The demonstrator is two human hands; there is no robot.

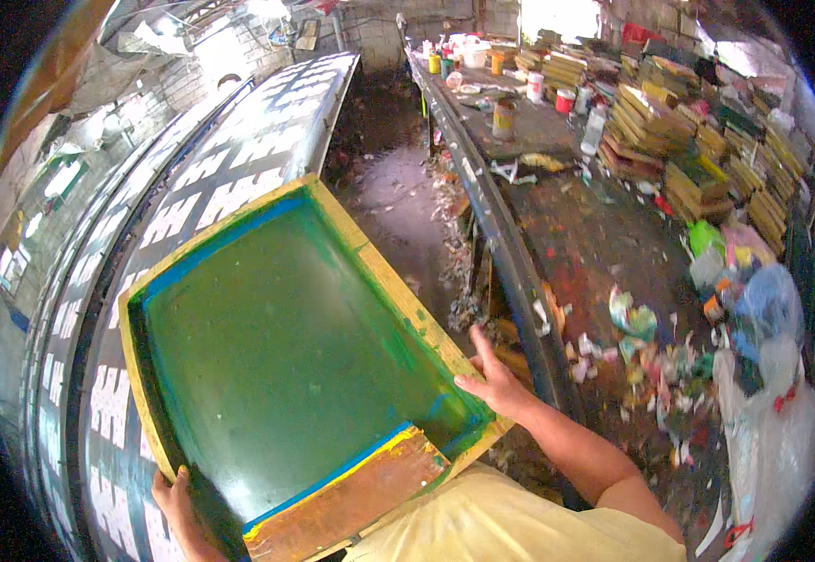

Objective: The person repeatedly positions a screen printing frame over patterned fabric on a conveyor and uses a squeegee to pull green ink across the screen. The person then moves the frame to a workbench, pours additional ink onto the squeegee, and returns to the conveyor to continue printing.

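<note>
Along the far left runs a long printing table [98, 309], its dark surface covered with rows of white printed patches that curve away toward the back wall. Over its near end sits a screen-printing frame [281, 356]: a rectangular wooden frame with yellow-painted sides, a green-stained mesh, blue tape along the inner edges and a worn brown wooden squeegee [346, 501] lying across its near end. The frame is turned at an angle to the table's length, its far corner pointing up and to the right.

The left hand [171, 496] grips the frame's near left corner, the thumb hooked over the top of the yellow side while the fingers are hidden beneath. The right hand [493, 379] holds the frame's right side near its lower corner, the fingers curled onto the wooden edge and the thumb lying along it. A pale yellow shirt [510, 525] fills the bottom edge between the forearms.

To the right of the frame, a narrow aisle of dirty floor [398, 206] littered with scraps separates the tables. Beyond it stands a second table [594, 234], stained and cluttered with paint pots [504, 117], crumpled rags and scraps. Stacks of wooden frames [679, 140] line its far right side, and bundled plastic bags [772, 375] sit at the near right.
</note>
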